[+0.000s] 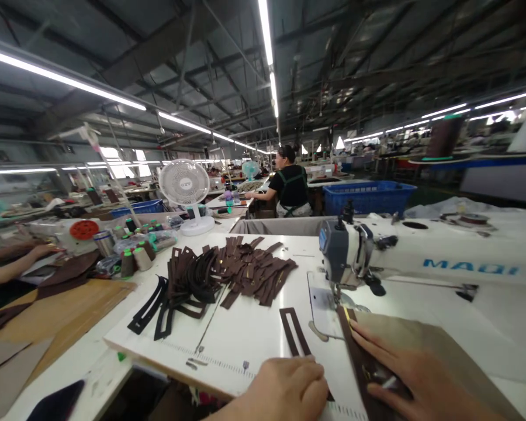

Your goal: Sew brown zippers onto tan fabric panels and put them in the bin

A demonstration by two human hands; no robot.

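Both hands lie flat, grasping nothing: left hand (284, 389) beside a brown frame piece (294, 332), right hand (403, 374) pressing the brown strip (355, 345) under the sewing machine (346, 254), where fingertips risk the needle.

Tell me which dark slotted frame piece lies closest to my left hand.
The single frame piece lying alone just above the left hand; the other black ones sit far left beside the pile.

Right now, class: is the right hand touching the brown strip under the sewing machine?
Touching. The head view shows the right hand lying flat on the brown strip, fingers pressing it against the tan panel below the sewing machine.
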